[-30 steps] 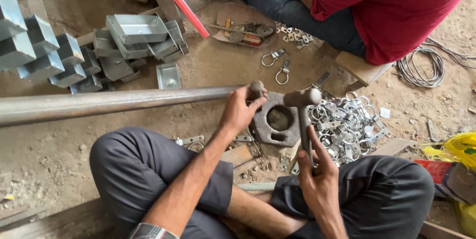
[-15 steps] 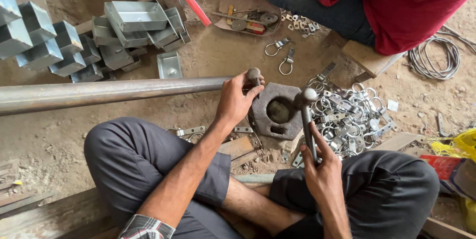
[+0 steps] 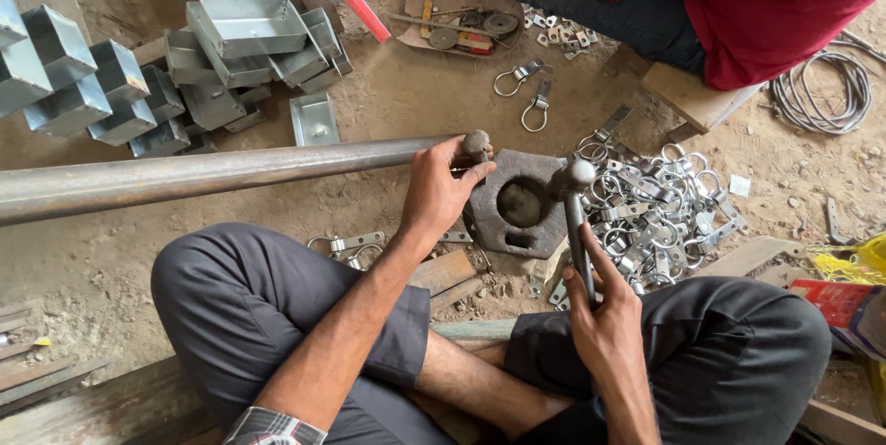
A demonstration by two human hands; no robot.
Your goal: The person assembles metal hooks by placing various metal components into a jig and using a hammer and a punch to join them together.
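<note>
— Firstly, item held? 
— Hammer (image 3: pixel 574 214), handle gripped in closed right hand (image 3: pixel 604 316), head over hexagonal steel block (image 3: pixel 517 205) on the dirt floor.
— Left hand (image 3: pixel 441 188)? 
— Fingers curled round a round-headed pin (image 3: pixel 476 144) at the long pipe (image 3: pixel 203 173) end.
— Adjacent? 
— Pile of metal ring clamps (image 3: pixel 655 210); grey metal boxes (image 3: pixel 185 66) beyond.

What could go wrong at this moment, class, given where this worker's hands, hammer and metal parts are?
1. The left hand holds a small piece on the heavy metal block, right beside the hammer head; a stray blow could catch the fingers.
2. Both hands are bare; the right hand grips the handle, which might slip.
3. The pile of metal clamps lies close to the knee, and the long steel pipe might roll.
</note>
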